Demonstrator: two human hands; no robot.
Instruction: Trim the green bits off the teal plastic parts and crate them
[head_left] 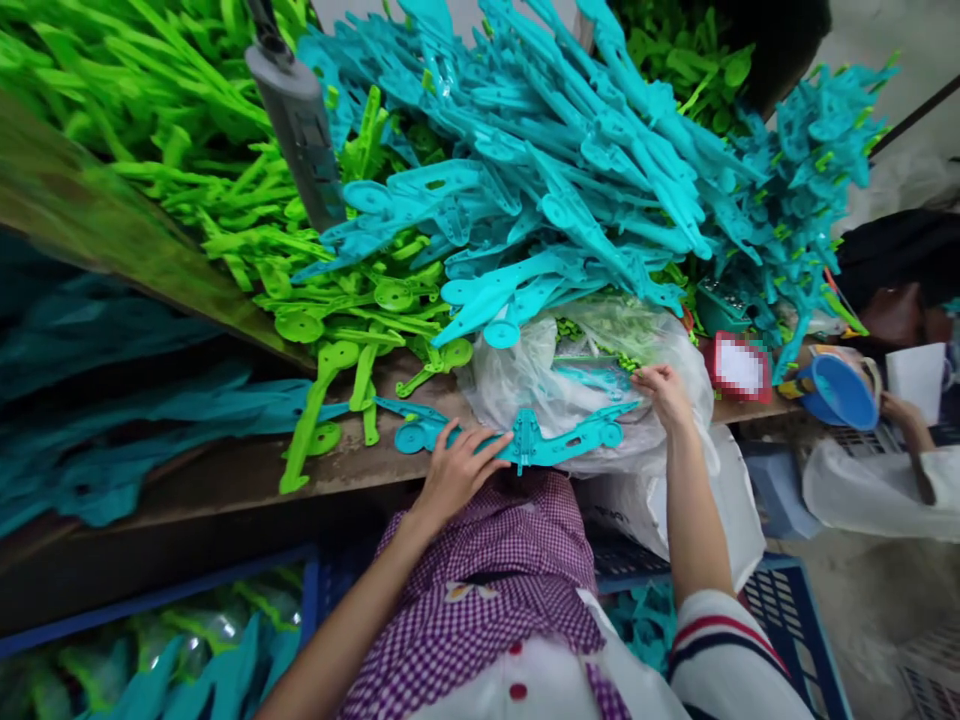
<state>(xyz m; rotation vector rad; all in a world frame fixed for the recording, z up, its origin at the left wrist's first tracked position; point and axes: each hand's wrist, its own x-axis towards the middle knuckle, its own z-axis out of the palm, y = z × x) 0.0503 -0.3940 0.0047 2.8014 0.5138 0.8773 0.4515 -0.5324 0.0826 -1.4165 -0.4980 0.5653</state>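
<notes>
My left hand holds a winged turquoise plastic part while my right reaches into a clear plastic bag.

The bag [502, 365] sits on the bench [356, 462]; the turquoise part [526, 440] lies along its near side, its middle jutting past the bench's front edge. My left hand [459, 462] has its fingers folded over the part, left of the bag. My right hand [666, 395], at the bag's right side, has its fingertips drawn nearly together by the small green pieces [570, 328] inside; whether they hold one I cannot tell. Behind the bag, heaped turquoise parts [570, 190] crowd its rim. Left of it, a loose green part [311, 425] overhangs the edge. My freest room is just in front of the bag, over my checked apron [480, 540].
</notes>
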